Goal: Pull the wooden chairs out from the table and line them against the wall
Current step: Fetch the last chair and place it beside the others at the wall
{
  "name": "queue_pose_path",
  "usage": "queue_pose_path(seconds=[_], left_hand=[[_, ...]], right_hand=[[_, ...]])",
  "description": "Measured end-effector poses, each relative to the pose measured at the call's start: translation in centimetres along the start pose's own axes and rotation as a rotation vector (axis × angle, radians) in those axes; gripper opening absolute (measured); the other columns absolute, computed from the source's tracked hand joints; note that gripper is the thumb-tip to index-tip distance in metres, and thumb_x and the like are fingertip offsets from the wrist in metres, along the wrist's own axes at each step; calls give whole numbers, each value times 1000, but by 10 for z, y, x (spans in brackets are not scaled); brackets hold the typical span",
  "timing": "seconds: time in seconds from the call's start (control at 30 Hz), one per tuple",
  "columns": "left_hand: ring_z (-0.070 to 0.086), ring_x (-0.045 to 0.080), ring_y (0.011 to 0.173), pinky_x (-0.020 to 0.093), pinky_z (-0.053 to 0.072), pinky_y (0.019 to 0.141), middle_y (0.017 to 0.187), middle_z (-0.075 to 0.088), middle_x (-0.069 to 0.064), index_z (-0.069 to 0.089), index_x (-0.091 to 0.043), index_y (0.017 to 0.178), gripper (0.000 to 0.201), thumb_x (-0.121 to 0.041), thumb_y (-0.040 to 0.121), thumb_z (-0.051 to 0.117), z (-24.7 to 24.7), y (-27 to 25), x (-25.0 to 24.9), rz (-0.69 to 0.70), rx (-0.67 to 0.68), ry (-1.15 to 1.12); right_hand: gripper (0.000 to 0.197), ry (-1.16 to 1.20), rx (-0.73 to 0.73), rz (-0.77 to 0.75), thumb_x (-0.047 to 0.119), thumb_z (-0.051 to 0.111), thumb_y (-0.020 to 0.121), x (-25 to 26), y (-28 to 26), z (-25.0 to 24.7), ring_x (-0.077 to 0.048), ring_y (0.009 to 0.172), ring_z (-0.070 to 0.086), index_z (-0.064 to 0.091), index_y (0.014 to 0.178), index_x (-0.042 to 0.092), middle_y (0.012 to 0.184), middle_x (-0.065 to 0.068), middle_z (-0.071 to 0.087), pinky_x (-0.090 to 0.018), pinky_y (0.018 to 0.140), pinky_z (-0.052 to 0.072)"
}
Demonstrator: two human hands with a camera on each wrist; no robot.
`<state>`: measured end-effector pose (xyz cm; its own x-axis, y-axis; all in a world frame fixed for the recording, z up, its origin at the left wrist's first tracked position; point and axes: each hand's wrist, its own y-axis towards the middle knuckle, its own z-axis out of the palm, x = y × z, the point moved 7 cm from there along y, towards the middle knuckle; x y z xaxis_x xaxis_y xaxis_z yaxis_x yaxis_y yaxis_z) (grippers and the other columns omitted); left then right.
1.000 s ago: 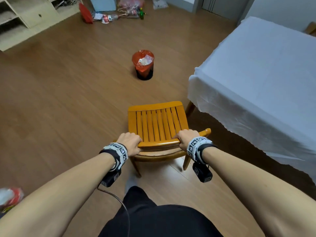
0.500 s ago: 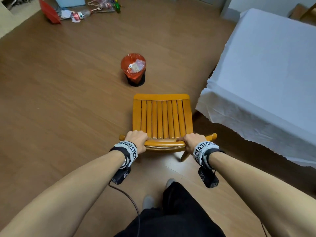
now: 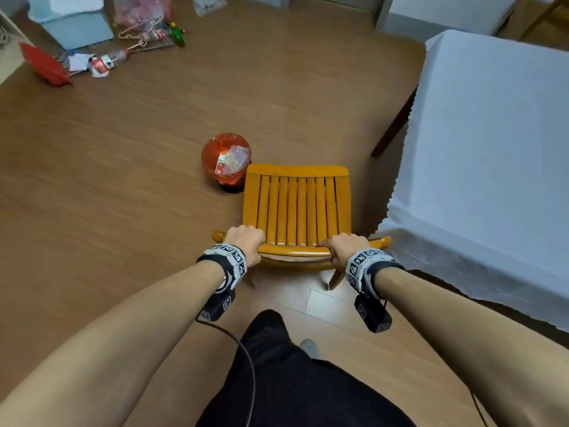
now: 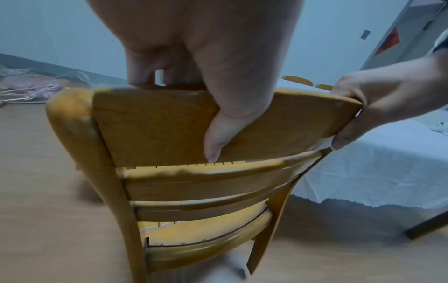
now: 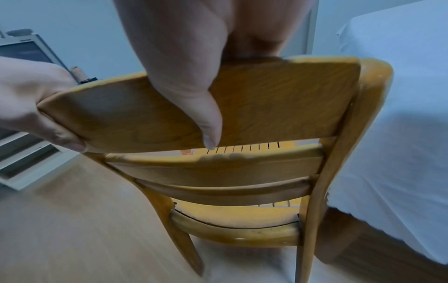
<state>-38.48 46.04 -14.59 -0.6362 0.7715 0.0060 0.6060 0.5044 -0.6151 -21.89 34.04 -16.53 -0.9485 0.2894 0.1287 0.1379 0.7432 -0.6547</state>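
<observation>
An orange-brown wooden chair (image 3: 297, 204) with a slatted seat stands on the floor just in front of me, left of the table (image 3: 492, 155) under a white cloth. My left hand (image 3: 246, 241) grips the left end of its top back rail (image 4: 169, 118), thumb down the rear face. On the right end of that rail (image 5: 266, 99) my right hand (image 3: 345, 248) holds on the same way. Another wooden chair (image 3: 542, 20) shows at the table's far side.
A small bin lined with a red bag (image 3: 226, 161) stands on the floor touching distance from the seat's front left corner. Loose litter, a red dustpan (image 3: 43, 66) and a pale box (image 3: 77, 23) lie at the far left. A dark table leg (image 3: 392, 127) slants beside the chair.
The chair has swung and slid with both hands on it; its seat now points straight ahead and sits much closer to the red bin. The grips have not changed.
</observation>
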Motion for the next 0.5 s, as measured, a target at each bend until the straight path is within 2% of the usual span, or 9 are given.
queue_pose_path(seconds=[0.07,0.13,0.27,0.37,0.5], left_hand=[[58,28,91,34,40,73,97,64,3,70,-21,98,17,-15,85,62,-24,31,17,43,-13,25],[61,28,97,35,40,74,101,66,4,70,-20,102,18,-17,86,63,-47,63,31,100,-31,72],[58,26,89,35,40,70,96,65,4,69,-18,98,13,-17,87,62,-92,121,56,165,-40,103],[51,23,80,35,40,69,89,62,3,69,-17,98,12,-18,87,62,-129,165,73,199,-42,122],[61,26,88,35,46,73,91,65,3,70,-17,102,17,-19,87,62,-177,222,85,252,-33,179]], right_hand=[[36,19,1,21,32,55,101,-6,26,-26,-23,100,66,56,134,46,103,5,63,-38,80,55],[39,28,5,57,30,56,100,-13,53,-49,-24,102,65,54,136,46,108,3,65,-37,80,54],[50,80,64,146,21,57,100,-25,98,-92,-24,107,63,49,144,45,118,-1,64,-38,85,55],[51,115,70,183,21,56,101,-40,132,-127,-24,106,63,48,145,45,117,-1,64,-37,84,54],[47,133,51,204,25,55,101,-61,167,-175,-25,104,64,50,144,43,117,-2,66,-38,84,54]])
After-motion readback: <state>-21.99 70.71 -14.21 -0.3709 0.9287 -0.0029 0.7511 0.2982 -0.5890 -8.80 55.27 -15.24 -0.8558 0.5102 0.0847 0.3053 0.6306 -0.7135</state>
